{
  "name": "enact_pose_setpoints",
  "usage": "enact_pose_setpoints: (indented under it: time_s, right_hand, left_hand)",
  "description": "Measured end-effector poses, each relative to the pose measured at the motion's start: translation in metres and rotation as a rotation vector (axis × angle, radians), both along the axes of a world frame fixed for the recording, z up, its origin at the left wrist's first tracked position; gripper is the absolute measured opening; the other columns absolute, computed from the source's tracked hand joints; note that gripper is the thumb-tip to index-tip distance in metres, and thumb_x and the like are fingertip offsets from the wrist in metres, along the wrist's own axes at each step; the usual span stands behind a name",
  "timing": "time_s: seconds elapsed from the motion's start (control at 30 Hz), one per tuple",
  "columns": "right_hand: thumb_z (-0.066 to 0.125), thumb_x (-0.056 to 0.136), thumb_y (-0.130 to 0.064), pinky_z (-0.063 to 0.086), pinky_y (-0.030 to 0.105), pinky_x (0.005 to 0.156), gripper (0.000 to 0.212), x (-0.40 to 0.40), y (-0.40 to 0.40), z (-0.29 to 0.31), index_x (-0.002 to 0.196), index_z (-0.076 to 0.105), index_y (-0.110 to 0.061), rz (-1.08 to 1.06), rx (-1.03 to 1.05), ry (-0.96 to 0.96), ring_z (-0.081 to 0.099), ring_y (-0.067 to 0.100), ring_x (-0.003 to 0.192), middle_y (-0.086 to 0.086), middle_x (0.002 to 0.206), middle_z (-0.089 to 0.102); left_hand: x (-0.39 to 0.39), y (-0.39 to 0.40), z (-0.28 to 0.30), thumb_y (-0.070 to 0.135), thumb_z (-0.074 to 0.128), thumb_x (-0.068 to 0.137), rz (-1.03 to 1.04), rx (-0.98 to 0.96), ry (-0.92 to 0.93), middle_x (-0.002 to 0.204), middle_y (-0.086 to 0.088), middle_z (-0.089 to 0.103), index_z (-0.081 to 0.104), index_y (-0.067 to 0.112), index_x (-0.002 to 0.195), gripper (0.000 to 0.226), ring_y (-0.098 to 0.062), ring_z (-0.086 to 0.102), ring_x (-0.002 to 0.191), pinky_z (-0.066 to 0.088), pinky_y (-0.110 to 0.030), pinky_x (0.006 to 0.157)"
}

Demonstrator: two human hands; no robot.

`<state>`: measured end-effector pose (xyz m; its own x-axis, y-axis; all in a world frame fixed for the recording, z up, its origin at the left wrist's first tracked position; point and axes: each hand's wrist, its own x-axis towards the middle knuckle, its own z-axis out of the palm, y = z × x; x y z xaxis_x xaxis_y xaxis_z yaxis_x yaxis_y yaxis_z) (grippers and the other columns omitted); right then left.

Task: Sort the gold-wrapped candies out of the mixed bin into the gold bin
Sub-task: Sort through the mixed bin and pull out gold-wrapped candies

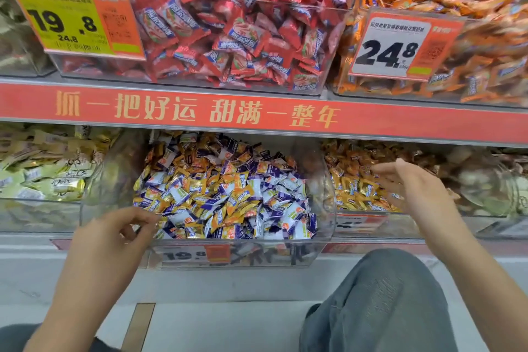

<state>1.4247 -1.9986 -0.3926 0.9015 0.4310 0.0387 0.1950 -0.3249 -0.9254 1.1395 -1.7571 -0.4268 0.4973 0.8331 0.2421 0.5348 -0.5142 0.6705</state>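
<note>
— Below the red shelf strip [257, 116], what was at twelve o'clock?
— The mixed bin [323, 180], gold candies [197, 186] among purple-white; gold bin [360, 208] at two.
— The hands?
— Right hand [411, 188] spread flat, empty, over gold bin; left hand [114, 234] curled at mixed bin's rim, contents unclear.

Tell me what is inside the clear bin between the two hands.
The mixed bin holds a heap of purple-and-white and gold-orange wrapped candies. Only the top layer shows; whatever lies deeper in the pile is covered.
</note>
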Motion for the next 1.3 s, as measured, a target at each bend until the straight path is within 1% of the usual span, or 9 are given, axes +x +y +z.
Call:
enact_pose_setpoints:
  time_s: [0.17,0.27,0.47,0.6,0.77,0.9,1.0,1.17,1.3]
  right_hand:
    - [0.052,0.095,-0.019,0.042,0.016,0.062,0.022,-0.066,0.040,0.015,0.078,0.066,-0.025,0.308,-0.006,-0.470,0.057,0.010,0.073,-0.014,0.083,0.064]
    - [0.058,0.092,-0.015,0.041,0.010,0.066,0.013,-0.086,0.100,0.012,0.087,0.066,-0.023,0.634,-0.081,-0.498,0.055,0.002,0.078,-0.017,0.083,0.063]
    - [0.064,0.090,-0.028,0.040,0.023,0.092,0.041,-0.117,0.219,-0.012,0.130,0.053,-0.028,1.308,-0.408,-0.557,0.049,0.008,0.120,-0.009,0.135,0.053]
    - [0.061,0.090,-0.013,0.042,0.036,0.092,0.033,-0.125,0.253,-0.036,0.123,0.063,-0.017,1.604,-0.531,-0.721,0.054,0.026,0.108,0.010,0.125,0.060]
    - [0.061,0.093,-0.022,0.045,0.038,0.095,0.015,-0.085,0.275,-0.028,0.104,0.071,-0.023,1.393,-0.503,-0.592,0.057,0.006,0.102,-0.011,0.113,0.064]
    - [0.064,0.090,-0.028,0.027,0.014,0.106,0.022,-0.060,0.249,-0.001,0.110,0.067,-0.035,1.254,-0.457,-0.483,0.036,-0.007,0.128,-0.019,0.144,0.041]
    - [0.073,0.075,-0.041,0.040,0.015,0.094,0.037,-0.052,0.202,0.015,0.111,0.063,-0.043,1.265,-0.443,-0.402,0.051,-0.006,0.110,-0.028,0.119,0.057]
    - [0.059,0.074,-0.063,0.028,0.014,0.100,0.054,-0.048,0.155,-0.021,0.125,0.041,-0.060,1.341,-0.624,-0.680,0.029,-0.006,0.120,-0.036,0.127,0.042]
    - [0.054,0.084,-0.052,0.028,0.018,0.096,0.040,-0.055,0.154,-0.047,0.123,0.055,-0.047,1.271,-0.476,-0.755,0.032,0.004,0.112,-0.025,0.125,0.048]
  left_hand:
    - [-0.015,-0.007,0.001,-0.003,0.071,0.076,0.121,0.038,-0.057,0.071,0.022,0.053,0.057,0.040,0.065,0.047,-0.005,0.049,0.066,0.034,-0.006,0.058]
    - [-0.028,-0.005,0.000,0.000,0.070,0.079,0.184,0.004,-0.082,0.073,0.018,0.054,0.059,0.036,0.067,0.039,-0.007,0.049,0.066,0.034,-0.018,0.059]
    - [-0.043,0.000,-0.008,0.004,0.069,0.080,0.158,-0.021,-0.086,0.085,0.013,0.059,0.060,0.037,0.071,0.036,-0.004,0.053,0.072,0.035,-0.018,0.058]
    - [-0.048,0.006,-0.012,0.005,0.069,0.080,0.184,-0.042,-0.094,0.082,0.019,0.058,0.062,0.037,0.074,0.034,0.000,0.054,0.072,0.033,-0.012,0.059]
    - [-0.047,0.014,-0.015,0.003,0.068,0.079,0.178,-0.025,-0.106,0.080,0.017,0.060,0.064,0.034,0.074,0.031,0.002,0.053,0.081,0.038,-0.008,0.063]
    - [-0.045,0.017,-0.016,0.005,0.068,0.078,0.183,-0.014,-0.123,0.093,0.026,0.057,0.064,0.033,0.073,0.029,0.001,0.053,0.079,0.035,-0.003,0.064]
    - [-0.041,0.016,-0.017,0.004,0.071,0.077,0.150,0.013,-0.135,0.088,0.030,0.056,0.068,0.029,0.077,0.024,0.007,0.051,0.067,0.034,-0.001,0.062]
    - [-0.031,0.007,-0.018,0.017,0.060,0.076,0.031,0.111,-0.110,0.080,0.021,0.056,0.068,0.026,0.081,0.013,0.011,0.047,0.073,0.032,0.002,0.066]
    - [-0.016,0.005,-0.015,0.019,0.060,0.079,-0.085,0.058,-0.099,0.087,0.020,0.061,0.070,0.027,0.086,0.014,0.005,0.053,0.079,0.033,0.000,0.067]
